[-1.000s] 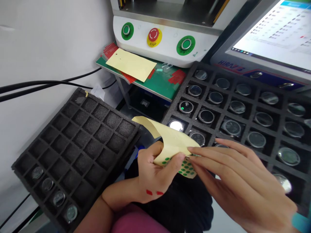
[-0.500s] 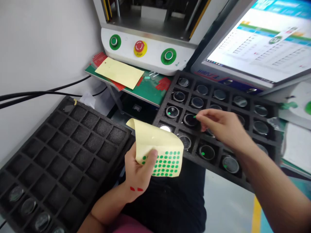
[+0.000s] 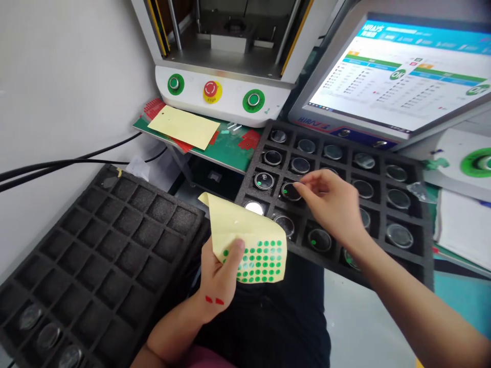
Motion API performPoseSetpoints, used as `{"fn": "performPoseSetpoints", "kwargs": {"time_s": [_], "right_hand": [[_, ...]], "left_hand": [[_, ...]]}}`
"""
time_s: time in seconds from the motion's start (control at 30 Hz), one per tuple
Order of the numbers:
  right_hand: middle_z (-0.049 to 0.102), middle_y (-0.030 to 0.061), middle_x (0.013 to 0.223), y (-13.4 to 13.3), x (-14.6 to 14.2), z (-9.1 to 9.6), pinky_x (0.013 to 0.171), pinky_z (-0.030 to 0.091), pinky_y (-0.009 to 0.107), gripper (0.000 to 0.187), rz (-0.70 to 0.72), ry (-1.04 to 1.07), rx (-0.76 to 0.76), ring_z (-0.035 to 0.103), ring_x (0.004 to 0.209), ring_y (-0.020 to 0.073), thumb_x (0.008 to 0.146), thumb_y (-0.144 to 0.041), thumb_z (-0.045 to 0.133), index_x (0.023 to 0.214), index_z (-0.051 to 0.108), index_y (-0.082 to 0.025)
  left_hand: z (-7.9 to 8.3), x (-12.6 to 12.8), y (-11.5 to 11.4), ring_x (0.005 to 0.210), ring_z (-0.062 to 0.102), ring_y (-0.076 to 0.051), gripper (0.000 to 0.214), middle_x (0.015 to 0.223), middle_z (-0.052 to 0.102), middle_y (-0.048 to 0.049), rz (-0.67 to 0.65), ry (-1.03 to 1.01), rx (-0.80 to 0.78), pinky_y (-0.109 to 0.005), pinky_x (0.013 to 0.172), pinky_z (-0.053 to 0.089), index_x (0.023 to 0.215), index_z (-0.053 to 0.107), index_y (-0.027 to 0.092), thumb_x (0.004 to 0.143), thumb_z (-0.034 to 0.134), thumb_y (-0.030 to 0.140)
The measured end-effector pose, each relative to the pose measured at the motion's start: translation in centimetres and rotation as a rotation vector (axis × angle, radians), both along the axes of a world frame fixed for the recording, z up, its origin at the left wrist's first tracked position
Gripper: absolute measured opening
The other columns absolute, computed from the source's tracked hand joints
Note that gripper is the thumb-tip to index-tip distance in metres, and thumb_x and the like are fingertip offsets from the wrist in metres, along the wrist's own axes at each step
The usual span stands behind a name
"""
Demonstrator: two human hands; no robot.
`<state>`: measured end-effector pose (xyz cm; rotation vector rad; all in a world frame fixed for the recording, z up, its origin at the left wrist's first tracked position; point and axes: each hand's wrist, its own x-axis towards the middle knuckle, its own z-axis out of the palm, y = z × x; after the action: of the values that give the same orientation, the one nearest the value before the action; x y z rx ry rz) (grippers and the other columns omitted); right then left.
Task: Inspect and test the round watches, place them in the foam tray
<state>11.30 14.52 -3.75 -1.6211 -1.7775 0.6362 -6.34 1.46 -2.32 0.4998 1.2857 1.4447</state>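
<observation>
My left hand (image 3: 218,276) grips a curled yellow sheet (image 3: 245,232) covered with rows of small green dot stickers. Its thumb presses on the sheet's lower left part. My right hand (image 3: 330,202) reaches over a black foam tray (image 3: 412,163) of round glass lenses. Its fingertips are pinched together and touch a lens (image 3: 290,191) in the second column, where a green dot shows. Whether a sticker is still between the fingers is hidden. Other lenses nearby carry green dots, such as the lens (image 3: 264,180) to its left.
A second black foam tray (image 3: 115,235), holding lenses only at its near left end, lies at the left. Behind stand a white machine (image 3: 215,97) with green and red buttons, a yellow sheet (image 3: 184,127) on a green mat, and a tilted monitor (image 3: 395,82). Black cables (image 3: 57,164) run along the left wall.
My right hand left the sticker sheet, moved up to the lens tray and now presses its fingertips on a lens. The view has tilted upward.
</observation>
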Motion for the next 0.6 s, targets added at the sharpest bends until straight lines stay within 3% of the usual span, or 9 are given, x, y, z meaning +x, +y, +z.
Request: {"fn": "performPoseSetpoints", "kwargs": {"time_s": [0.07,0.13,0.2,0.6], "right_hand": [[0.064,0.001,0.072,-2.7,-0.5,1.8,0.061,0.049,0.028,0.007,0.109,0.042,0.155,0.061,0.064,0.0152,0.084,-0.026,0.062,0.079,0.061,-0.021],[0.067,0.0036,0.084,-5.4,-0.9,3.4,0.067,0.052,0.028,0.002,0.375,0.041,0.344,0.064,0.075,0.0158,0.088,-0.02,0.063,0.089,0.064,-0.021],[0.067,0.0057,0.089,-7.5,-1.2,4.3,0.069,0.053,0.028,0.009,0.553,0.025,0.425,0.065,0.08,0.0158,0.089,-0.013,0.063,0.096,0.064,-0.018],[0.074,0.0055,0.089,-10.2,-0.6,4.4,0.081,0.054,0.035,0.011,0.502,-0.048,0.524,0.07,0.08,0.0162,0.09,-0.008,0.063,0.096,0.063,-0.018]], "left_hand": [[-0.1,0.0,-0.1,0.08,0.074,-0.024,0.032,0.087,0.077,-0.0108,-0.037,0.021,0.03,-0.03,0.071,0.06,0.09,0.076,0.012,0.081,0.072,0.042],[-0.2,0.2,-0.2,0.08,0.073,-0.023,0.03,0.089,0.077,-0.0107,-0.084,0.046,0.075,-0.028,0.072,0.06,0.094,0.076,0.012,0.084,0.069,0.04],[-0.1,0.4,-0.4,0.08,0.073,-0.021,0.028,0.092,0.077,-0.01,-0.115,0.076,0.117,-0.027,0.072,0.059,0.098,0.075,0.014,0.087,0.066,0.037],[0.8,0.4,-1.5,0.067,0.071,-0.015,0.011,0.079,0.075,-0.0043,-0.251,0.616,0.362,-0.023,0.069,0.056,0.096,0.069,0.016,0.09,0.059,0.017]]}}
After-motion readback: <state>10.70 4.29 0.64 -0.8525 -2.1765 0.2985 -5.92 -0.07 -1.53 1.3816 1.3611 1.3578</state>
